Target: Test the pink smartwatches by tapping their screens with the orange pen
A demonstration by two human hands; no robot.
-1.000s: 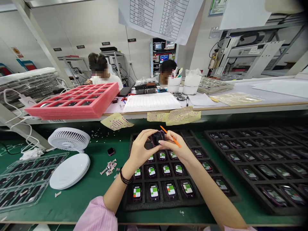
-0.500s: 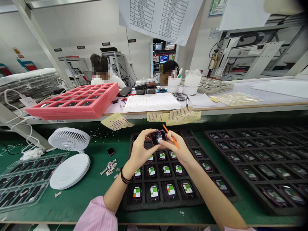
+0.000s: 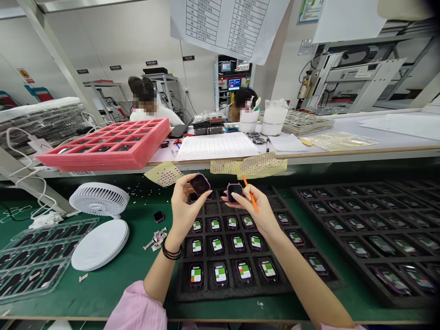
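Up over the far left of the black foam tray (image 3: 237,294), my left hand (image 3: 184,204) pinches a purple-framed smartwatch case (image 3: 200,183) with a dark screen, tilted. My right hand (image 3: 259,208) grips a second dark-screened smartwatch case (image 3: 234,189) between thumb and fingers. A slim orange stick (image 3: 252,198) is also tucked in that hand, pointing upward. The two watches are apart. Below, several watches with lit green and white screens sit in the tray's compartments. My forearms hide part of the tray.
Left stand a white fan (image 3: 99,245), a clear tray (image 3: 37,261) of dark parts, a loose watch (image 3: 158,216) and a pile of small strips (image 3: 158,239). Another foam tray (image 3: 347,263) of watches lies right. A pink foam tray (image 3: 137,158) rests on the shelf. Two people sit beyond.
My hands have moved apart from where they met above the tray. The left has shifted left with one watch; the right holds the other watch and the orange stick.
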